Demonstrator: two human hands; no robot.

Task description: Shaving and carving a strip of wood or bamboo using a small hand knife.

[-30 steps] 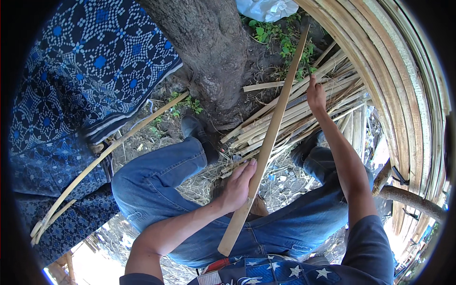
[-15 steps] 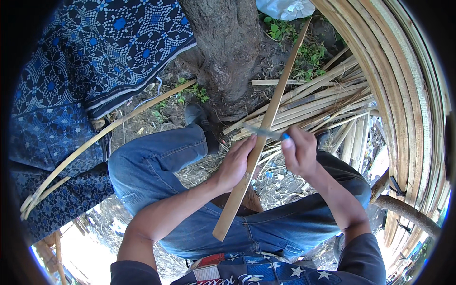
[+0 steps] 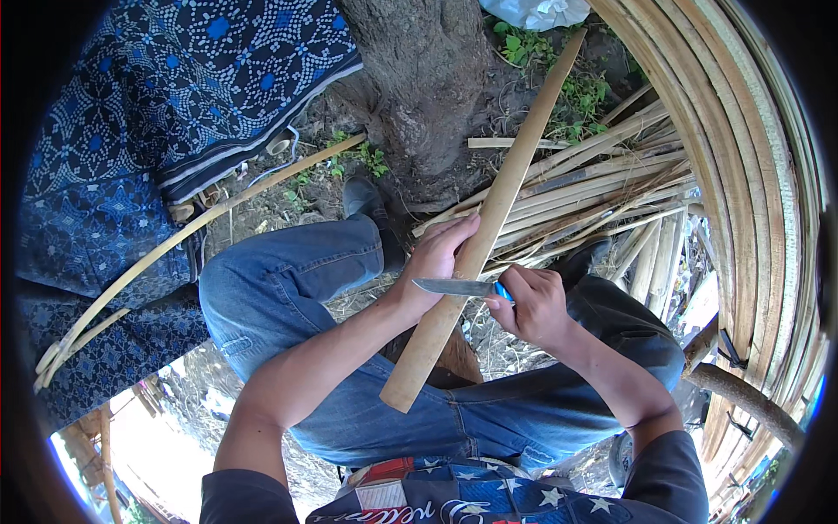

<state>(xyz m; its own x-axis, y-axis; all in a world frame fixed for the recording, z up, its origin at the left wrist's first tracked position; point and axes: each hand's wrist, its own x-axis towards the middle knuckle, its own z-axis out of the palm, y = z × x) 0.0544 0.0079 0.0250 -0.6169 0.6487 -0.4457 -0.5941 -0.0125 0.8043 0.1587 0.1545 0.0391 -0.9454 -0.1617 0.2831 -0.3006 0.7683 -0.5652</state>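
A long, flat bamboo strip (image 3: 499, 196) slants across my lap, its broad end near my waist and its tapered end pointing up and right. My left hand (image 3: 434, 266) is closed around its left edge near the middle, with some fingers hidden beneath it. In my right hand (image 3: 534, 307) is a knife (image 3: 456, 286), gripped by its blue handle. The blade lies across the strip, pointing left toward my left wrist; whether it touches the surface I cannot tell. A wooden block (image 3: 460, 356) shows between my thighs, partly under the strip.
A pile of split strips (image 3: 602, 175) lies beyond my right knee. Long bent strips (image 3: 742, 175) rise along the right, beside a branch (image 3: 746, 397). A tree trunk (image 3: 419, 79) stands ahead. Patterned blue cloth (image 3: 201, 79) hangs at left, with a curved cane (image 3: 196, 244) before it.
The strip has rolled so its broad face shows more. My left hand has shifted slightly up along it. My right hand and the knife have come down toward me.
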